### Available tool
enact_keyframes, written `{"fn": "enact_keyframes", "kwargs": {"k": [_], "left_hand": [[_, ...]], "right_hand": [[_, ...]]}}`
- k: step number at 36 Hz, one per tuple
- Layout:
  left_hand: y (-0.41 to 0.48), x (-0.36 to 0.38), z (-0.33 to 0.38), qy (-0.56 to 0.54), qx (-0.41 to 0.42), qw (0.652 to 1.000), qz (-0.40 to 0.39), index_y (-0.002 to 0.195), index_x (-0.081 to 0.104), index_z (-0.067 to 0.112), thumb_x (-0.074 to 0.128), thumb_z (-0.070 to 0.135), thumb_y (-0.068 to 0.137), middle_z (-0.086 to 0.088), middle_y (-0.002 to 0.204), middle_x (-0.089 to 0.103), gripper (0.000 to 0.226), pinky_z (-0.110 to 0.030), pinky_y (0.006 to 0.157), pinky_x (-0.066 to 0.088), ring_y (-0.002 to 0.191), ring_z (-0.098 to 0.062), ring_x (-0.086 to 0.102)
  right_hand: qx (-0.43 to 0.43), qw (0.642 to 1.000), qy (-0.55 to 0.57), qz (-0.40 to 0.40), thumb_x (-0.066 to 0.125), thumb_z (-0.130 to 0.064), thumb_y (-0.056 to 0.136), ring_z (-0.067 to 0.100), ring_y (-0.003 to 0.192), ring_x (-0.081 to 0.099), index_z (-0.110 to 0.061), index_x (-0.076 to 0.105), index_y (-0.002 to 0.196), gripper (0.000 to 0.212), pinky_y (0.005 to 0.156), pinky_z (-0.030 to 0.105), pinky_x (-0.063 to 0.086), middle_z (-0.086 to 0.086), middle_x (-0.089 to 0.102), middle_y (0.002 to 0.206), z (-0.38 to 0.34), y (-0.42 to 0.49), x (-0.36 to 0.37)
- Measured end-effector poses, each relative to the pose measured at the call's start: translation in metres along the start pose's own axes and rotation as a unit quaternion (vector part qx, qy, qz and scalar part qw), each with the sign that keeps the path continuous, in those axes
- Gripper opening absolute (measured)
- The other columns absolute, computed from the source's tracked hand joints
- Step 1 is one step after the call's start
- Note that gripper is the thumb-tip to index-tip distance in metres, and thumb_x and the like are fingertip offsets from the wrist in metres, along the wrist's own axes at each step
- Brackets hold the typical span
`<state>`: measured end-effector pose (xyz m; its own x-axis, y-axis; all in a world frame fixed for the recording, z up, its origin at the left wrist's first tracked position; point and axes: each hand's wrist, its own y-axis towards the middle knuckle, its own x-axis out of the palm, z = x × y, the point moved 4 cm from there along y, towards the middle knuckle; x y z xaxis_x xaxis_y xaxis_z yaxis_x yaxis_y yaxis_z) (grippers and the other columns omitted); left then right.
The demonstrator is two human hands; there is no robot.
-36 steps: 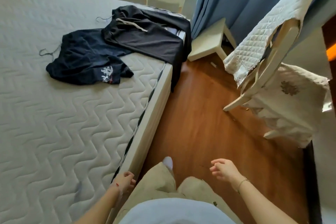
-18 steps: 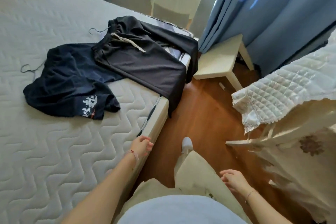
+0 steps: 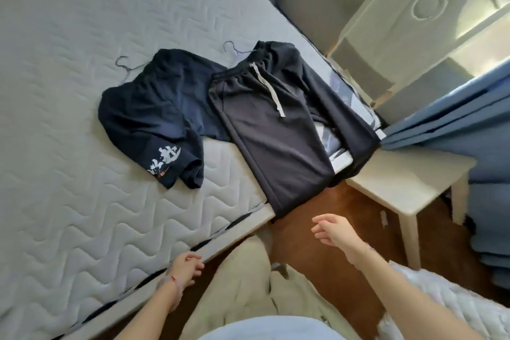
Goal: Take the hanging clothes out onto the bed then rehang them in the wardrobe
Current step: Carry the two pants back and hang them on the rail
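Two dark garments lie on the quilted grey mattress (image 3: 60,163). The navy T-shirt (image 3: 154,113) with white print on its sleeve is still on a wire hanger, whose hook (image 3: 122,63) sticks out at the top. Beside it lie black drawstring trousers (image 3: 276,132), also on a hanger, with their legs draped over the bed's edge. My left hand (image 3: 185,268) hovers by the mattress edge, fingers loosely curled and holding nothing. My right hand (image 3: 334,234) is raised over the floor just below the trouser legs, fingers apart and empty.
A low cream side table (image 3: 405,182) stands right of the bed over the wooden floor (image 3: 325,257). Blue curtains (image 3: 474,124) hang at the right. A cream carved chair back (image 3: 414,16) stands by the window. White quilted cloth (image 3: 452,309) lies at the lower right.
I have stepped closer to the clothes and the view has tilted. My right hand has risen forward toward the trouser legs. My left hand stays by the mattress edge.
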<state>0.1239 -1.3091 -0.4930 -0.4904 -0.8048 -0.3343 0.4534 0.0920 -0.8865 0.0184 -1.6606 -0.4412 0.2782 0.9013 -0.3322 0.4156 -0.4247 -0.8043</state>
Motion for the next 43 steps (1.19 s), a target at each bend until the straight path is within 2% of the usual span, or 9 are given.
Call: {"fn": "enact_keyframes", "kwargs": {"k": [4, 12, 16, 21, 26, 30, 33, 40, 43], "left_hand": [[0.015, 0.009, 0.034, -0.062, -0.006, 0.998, 0.014, 0.092, 0.06, 0.005, 0.041, 0.003, 0.092, -0.012, 0.077, 0.06, 0.02, -0.026, 0.056, 0.038, 0.064, -0.021, 0.052], [0.036, 0.017, 0.168, -0.149, 0.046, 0.988, 0.008, 0.086, 0.056, 0.009, 0.041, 0.0, 0.091, -0.01, 0.073, 0.057, 0.019, -0.026, 0.055, 0.037, 0.061, -0.019, 0.05], [0.053, 0.012, 0.244, -0.16, 0.091, 0.983, 0.022, 0.081, 0.056, 0.012, 0.04, -0.002, 0.091, -0.009, 0.073, 0.057, 0.023, -0.015, 0.041, 0.036, 0.057, -0.016, 0.049], [0.079, 0.001, 0.333, -0.157, 0.15, 0.975, 0.042, 0.085, 0.061, 0.014, 0.045, 0.003, 0.09, -0.009, 0.081, 0.063, 0.019, -0.022, 0.057, 0.042, 0.068, -0.016, 0.056], [0.133, -0.014, 0.396, -0.127, 0.177, 0.973, 0.073, 0.09, 0.06, 0.015, 0.041, 0.003, 0.092, -0.004, 0.086, 0.065, 0.023, -0.026, 0.069, 0.046, 0.081, -0.019, 0.058], [0.187, -0.041, 0.423, -0.067, 0.169, 0.977, 0.11, 0.089, 0.061, 0.021, 0.042, 0.006, 0.091, -0.002, 0.094, 0.067, 0.025, -0.029, 0.082, 0.046, 0.092, -0.019, 0.061], [0.228, -0.068, 0.437, -0.036, 0.153, 0.978, 0.141, 0.088, 0.062, 0.028, 0.048, 0.013, 0.089, 0.0, 0.102, 0.066, 0.021, -0.027, 0.083, 0.043, 0.101, -0.022, 0.059], [0.307, -0.135, 0.465, 0.044, 0.138, 0.968, 0.206, 0.122, 0.055, 0.013, 0.045, 0.008, 0.092, -0.006, 0.128, 0.057, 0.033, -0.028, 0.096, 0.039, 0.118, -0.024, 0.052], [0.336, -0.178, 0.472, 0.079, 0.156, 0.948, 0.265, 0.129, 0.051, 0.01, 0.048, 0.008, 0.092, -0.01, 0.135, 0.051, 0.037, -0.035, 0.104, 0.037, 0.124, -0.027, 0.048]], "right_hand": [[-0.014, 0.999, -0.025, -0.034, 0.042, -0.011, 0.095, 0.013, 0.082, 0.066, -0.012, 0.063, 0.106, 0.024, 0.063, 0.015, 0.052, 0.003, 0.068, 0.088, -0.055, 0.036, -0.003], [-0.041, 0.994, -0.072, -0.073, 0.04, -0.005, 0.091, 0.015, 0.072, 0.059, -0.008, 0.063, 0.104, 0.027, 0.061, 0.02, 0.045, 0.006, 0.068, 0.085, -0.173, 0.112, -0.017], [-0.073, 0.989, -0.089, -0.092, 0.048, -0.002, 0.086, 0.013, 0.069, 0.054, -0.011, 0.062, 0.102, 0.023, 0.062, 0.021, 0.043, 0.003, 0.065, 0.079, -0.243, 0.155, -0.021], [-0.123, 0.978, -0.123, -0.118, 0.054, -0.002, 0.084, 0.017, 0.075, 0.056, -0.009, 0.063, 0.105, 0.024, 0.062, 0.022, 0.043, 0.004, 0.065, 0.083, -0.328, 0.221, -0.021], [-0.213, 0.95, -0.211, -0.083, 0.057, -0.013, 0.082, 0.02, 0.093, 0.062, -0.021, 0.064, 0.106, 0.026, 0.09, 0.035, 0.047, 0.006, 0.07, 0.103, -0.407, 0.312, -0.023], [-0.263, 0.921, -0.282, -0.063, 0.054, -0.009, 0.085, 0.025, 0.107, 0.061, -0.012, 0.057, 0.124, 0.04, 0.098, 0.037, 0.045, 0.009, 0.066, 0.117, -0.46, 0.374, -0.011], [-0.279, 0.903, -0.319, -0.066, 0.054, -0.01, 0.088, 0.025, 0.12, 0.054, -0.01, 0.048, 0.134, 0.046, 0.101, 0.031, 0.039, 0.009, 0.057, 0.132, -0.49, 0.407, 0.009], [-0.332, 0.847, -0.413, -0.036, 0.051, -0.023, 0.093, 0.027, 0.134, 0.037, -0.008, 0.036, 0.143, 0.054, 0.109, 0.034, 0.03, 0.011, 0.038, 0.147, -0.528, 0.477, 0.058], [-0.347, 0.816, -0.462, 0.0, 0.044, -0.03, 0.097, 0.03, 0.129, 0.04, -0.014, 0.044, 0.138, 0.044, 0.106, 0.037, 0.032, 0.007, 0.042, 0.144, -0.528, 0.507, 0.073]]}}
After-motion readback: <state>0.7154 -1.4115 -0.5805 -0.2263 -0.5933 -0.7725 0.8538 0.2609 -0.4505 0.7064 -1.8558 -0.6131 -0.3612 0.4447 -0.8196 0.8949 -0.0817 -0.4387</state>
